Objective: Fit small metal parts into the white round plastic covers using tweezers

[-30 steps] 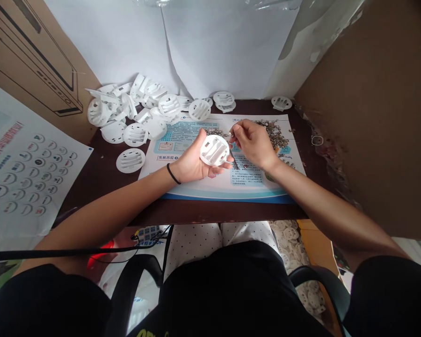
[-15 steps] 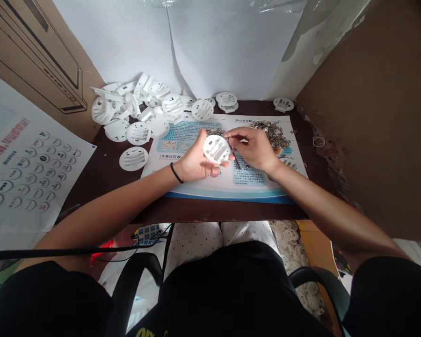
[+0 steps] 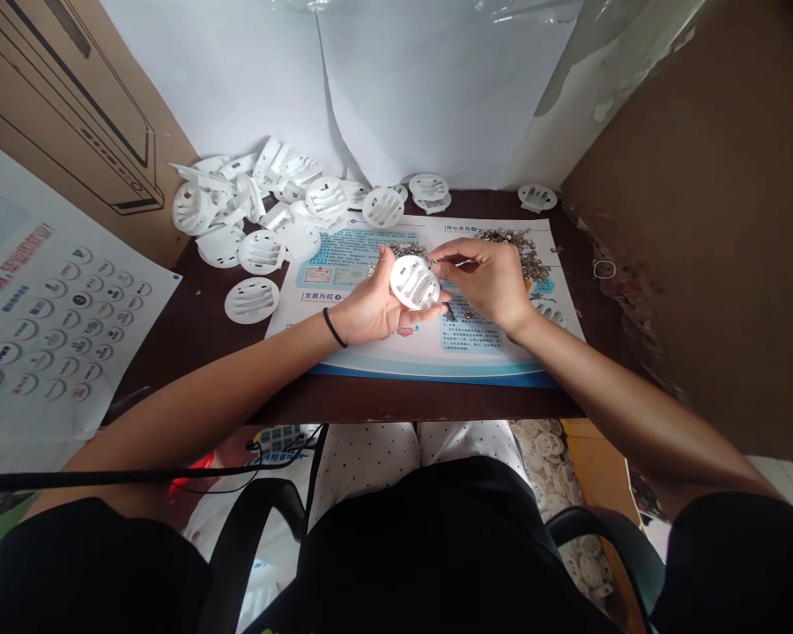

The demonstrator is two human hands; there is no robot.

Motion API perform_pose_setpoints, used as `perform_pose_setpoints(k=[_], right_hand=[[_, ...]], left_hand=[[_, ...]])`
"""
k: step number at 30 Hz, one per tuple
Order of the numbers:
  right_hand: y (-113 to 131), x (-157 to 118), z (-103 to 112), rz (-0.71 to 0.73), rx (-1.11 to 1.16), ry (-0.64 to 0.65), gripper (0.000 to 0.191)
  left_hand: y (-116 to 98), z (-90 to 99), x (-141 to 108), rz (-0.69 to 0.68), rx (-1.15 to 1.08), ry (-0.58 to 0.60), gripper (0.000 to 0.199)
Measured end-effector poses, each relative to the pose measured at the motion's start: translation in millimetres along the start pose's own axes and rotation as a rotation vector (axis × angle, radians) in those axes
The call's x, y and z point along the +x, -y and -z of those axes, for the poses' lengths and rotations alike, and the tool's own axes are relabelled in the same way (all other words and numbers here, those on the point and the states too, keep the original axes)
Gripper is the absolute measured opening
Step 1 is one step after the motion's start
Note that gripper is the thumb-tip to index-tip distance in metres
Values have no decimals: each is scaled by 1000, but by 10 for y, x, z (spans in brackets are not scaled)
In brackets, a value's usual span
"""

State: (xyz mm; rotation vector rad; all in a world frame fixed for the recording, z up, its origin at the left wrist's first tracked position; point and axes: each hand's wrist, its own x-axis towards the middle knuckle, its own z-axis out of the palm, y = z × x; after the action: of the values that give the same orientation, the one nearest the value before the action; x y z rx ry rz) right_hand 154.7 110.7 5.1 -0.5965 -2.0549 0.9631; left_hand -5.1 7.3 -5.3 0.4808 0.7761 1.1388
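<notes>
1. At the bottom of the frame, I see white discs massed below the tabletop, right of the dotted trousers.
2. The tabletop's front edge crosses the frame below a printed sheet.
3. Centre frame, my view has the left hand closed around a white slotted disc, thumb at its rim and fingers behind, slots facing me.
4. Just right of it, the right hand has thumb and forefinger pinched on a metallic bit at the disc's upper right edge; its shape is too small for me to read.
5. A dark thin tool shows between the hands; I can't tell what it rests on.
6. Beyond them, two heaps of metal pieces sit on the sheet.
7. Upper left, I have a jumbled pile of white parts; one more white part sits upper right.
</notes>
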Motion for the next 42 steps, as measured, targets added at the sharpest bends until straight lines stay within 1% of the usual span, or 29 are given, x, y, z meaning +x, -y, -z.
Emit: perform_pose_setpoints(k=[9,13,17,26,30,34,39,42], right_hand=[[20,-2,6,78,-66,19,12],[32,-4,8,89,-125,42,13],[46,-8,1,96,-143,34,12],[28,-14,-7,-17,-42,52,6],[-1,6,0,-43,25,65,11],[-24,24,-14,-154,174,89,20],[-4,30,-38,-384,441,116,40],[1,36,-40,-498,561,136,47]], left_hand=[[-8,-31,-21,11,46,-40,93],[-9,-30,-17,18,43,-29,92],[-14,-23,-9,26,36,-18,92],[-14,-26,2,30,-49,-21,85],[-21,-31,-8,31,-47,-30,86],[-26,-41,-24,25,-33,-27,86],[-29,-48,-27,29,-32,-54,85],[-24,-52,-21,34,-57,-56,84]])
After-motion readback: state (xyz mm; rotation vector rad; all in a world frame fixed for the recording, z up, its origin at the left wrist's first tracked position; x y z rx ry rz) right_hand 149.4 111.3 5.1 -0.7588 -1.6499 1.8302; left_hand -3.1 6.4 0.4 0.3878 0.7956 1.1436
